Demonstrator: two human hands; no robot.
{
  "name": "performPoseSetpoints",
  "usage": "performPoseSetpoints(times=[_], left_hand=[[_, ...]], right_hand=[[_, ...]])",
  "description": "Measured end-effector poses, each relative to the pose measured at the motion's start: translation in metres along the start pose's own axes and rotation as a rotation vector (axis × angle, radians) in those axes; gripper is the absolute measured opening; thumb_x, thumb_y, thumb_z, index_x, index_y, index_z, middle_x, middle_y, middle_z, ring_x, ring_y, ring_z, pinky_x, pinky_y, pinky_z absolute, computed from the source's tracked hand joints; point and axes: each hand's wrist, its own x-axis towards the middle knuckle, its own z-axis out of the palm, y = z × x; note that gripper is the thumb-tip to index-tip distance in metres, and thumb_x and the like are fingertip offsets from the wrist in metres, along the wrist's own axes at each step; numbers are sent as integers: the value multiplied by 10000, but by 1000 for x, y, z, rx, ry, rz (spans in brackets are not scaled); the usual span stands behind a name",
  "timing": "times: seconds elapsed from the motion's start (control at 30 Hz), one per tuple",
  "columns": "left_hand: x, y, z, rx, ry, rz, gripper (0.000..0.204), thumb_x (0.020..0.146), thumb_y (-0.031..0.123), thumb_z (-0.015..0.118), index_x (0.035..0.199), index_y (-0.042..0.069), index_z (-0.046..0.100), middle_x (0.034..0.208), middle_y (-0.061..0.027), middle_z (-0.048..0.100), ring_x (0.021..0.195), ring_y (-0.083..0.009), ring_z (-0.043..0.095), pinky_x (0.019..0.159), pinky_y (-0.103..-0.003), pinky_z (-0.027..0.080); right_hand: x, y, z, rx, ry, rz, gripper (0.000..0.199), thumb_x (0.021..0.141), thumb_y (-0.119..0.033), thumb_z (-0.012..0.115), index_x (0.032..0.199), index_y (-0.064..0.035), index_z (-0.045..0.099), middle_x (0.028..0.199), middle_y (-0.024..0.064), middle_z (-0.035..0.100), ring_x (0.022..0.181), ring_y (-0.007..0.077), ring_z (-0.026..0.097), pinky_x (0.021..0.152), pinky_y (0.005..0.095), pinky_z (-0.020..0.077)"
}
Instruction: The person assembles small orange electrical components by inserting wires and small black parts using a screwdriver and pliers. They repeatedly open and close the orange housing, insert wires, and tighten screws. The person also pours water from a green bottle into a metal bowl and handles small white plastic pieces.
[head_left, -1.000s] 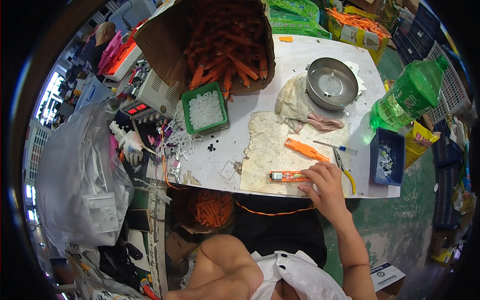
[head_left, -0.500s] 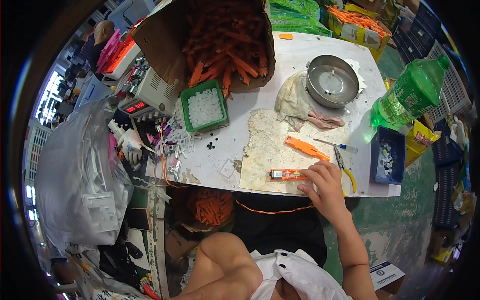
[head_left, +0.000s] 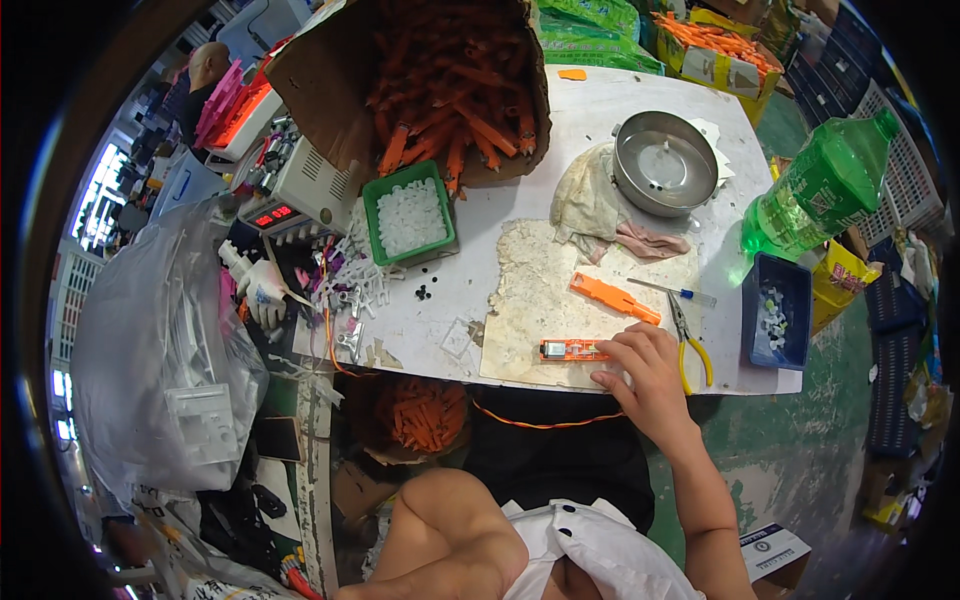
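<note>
The fingers of my right hand (head_left: 645, 372) are curled around the right end of an orange plastic housing (head_left: 572, 349) at the table's near edge. The housing lies open side up, with a silvery block and small pale parts inside; my fingers cover its right end. Just beyond the hand rests an orange housing cover (head_left: 614, 297). Beside it are a thin screwdriver (head_left: 690, 294) with a clear and blue handle and yellow-handled pliers (head_left: 695, 355). My left hand does not show; a bent bare limb (head_left: 450, 520) fills the lower middle.
A carton (head_left: 315, 95) of orange housings stands at the back, near a green tray (head_left: 447, 240) of white pieces. Rightward are a metal bowl (head_left: 625, 160) beside a rag (head_left: 582, 195), a green bottle (head_left: 830, 175) and a blue bin (head_left: 752, 320). Loose wire (head_left: 545, 425) hangs below the edge.
My right hand has shifted very slightly, with its fingers still at the housing's right end. The bent limb at the bottom has moved a little. The tools and the cover have stayed put.
</note>
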Motion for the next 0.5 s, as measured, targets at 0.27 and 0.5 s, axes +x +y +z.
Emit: performPoseSetpoints(times=[0.27,0.5], left_hand=[[7,-8,-12,417,-30,81,260,863,103,618,1099,40,530,1006,-67,482,764,-193,532,623,-278,470],[-7,31,-114,1778,-514,-983,276,709,121,733,960,61,635,943,-81,567,950,-279,514,809,-392,414]], right_hand=[[-3,-1,0,10,5,2,326,741,-200,726,1020,-64,628,996,71,579,1044,285,494,901,428,374],[-6,-1,-4,-8,11,16,332,726,-192,735,1014,-67,630,998,72,572,1039,288,492,891,426,373]])
